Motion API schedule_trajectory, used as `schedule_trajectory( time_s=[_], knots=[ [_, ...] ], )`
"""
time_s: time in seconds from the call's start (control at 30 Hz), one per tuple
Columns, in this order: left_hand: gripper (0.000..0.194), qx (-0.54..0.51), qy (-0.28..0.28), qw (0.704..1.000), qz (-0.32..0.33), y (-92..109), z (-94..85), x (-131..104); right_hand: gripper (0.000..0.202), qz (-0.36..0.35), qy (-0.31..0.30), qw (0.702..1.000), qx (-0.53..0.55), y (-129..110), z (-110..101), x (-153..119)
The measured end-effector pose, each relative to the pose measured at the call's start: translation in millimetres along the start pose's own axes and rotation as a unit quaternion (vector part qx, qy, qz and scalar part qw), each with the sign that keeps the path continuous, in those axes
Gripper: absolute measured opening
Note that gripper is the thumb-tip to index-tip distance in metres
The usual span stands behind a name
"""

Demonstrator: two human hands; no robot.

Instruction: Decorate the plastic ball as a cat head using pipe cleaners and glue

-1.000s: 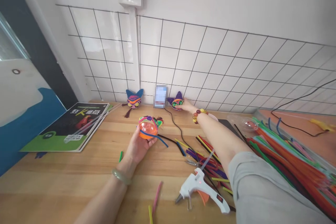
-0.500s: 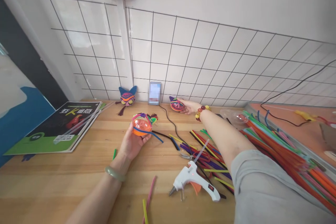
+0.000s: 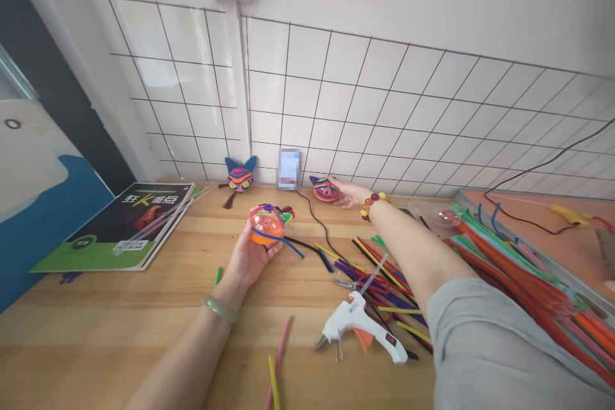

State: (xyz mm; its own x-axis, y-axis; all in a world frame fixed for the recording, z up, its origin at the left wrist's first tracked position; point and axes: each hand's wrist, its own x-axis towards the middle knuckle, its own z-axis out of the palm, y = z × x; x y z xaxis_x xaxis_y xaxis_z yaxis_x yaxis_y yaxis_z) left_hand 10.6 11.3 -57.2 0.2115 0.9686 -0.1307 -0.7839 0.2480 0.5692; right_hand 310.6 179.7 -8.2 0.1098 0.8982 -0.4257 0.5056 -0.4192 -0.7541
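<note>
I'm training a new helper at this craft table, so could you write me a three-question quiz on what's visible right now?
1. What does the left hand hold?
A) a magazine
B) an orange craft piece
C) a pair of pliers

2. True or false: the white glue gun lies on the wooden tabletop, held by neither hand.

3. Fill in: in the picture, the right hand touches a striped craft piece to the ____ of the lit screen.

Key: 1. B; 2. true; 3. right.
</note>
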Motion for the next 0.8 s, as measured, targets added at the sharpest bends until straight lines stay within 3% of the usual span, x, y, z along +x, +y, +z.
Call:
schedule_trajectory(
  time_s=[0.13,0.37,0.47,0.6,0.8],
  knots=[
    [0.039,-0.004,-0.008,1.0,0.001,-0.5,-1.2,1.2,0.039,0.004,-0.003,1.0,0.03,1.8,-6.1,-7.5],
    [0.038,-0.014,-0.015,1.0,0.004,-0.3,-1.6,2.0,0.034,-0.034,0.072,0.995,0.058,1.4,-18.0,-43.2],
    [0.036,-0.018,-0.019,1.0,0.006,0.5,0.0,0.5,0.037,-0.068,0.081,0.992,0.069,0.3,-23.1,-70.7],
    [0.037,-0.023,-0.02,1.0,0.004,2.1,2.7,-2.0,0.042,-0.127,0.049,0.987,0.081,2.3,-23.5,-116.5],
    [0.038,-0.028,-0.011,1.0,0.006,4.2,8.3,-4.8,0.049,-0.193,-0.021,0.977,0.084,26.4,-3.5,-194.8]
  ],
)
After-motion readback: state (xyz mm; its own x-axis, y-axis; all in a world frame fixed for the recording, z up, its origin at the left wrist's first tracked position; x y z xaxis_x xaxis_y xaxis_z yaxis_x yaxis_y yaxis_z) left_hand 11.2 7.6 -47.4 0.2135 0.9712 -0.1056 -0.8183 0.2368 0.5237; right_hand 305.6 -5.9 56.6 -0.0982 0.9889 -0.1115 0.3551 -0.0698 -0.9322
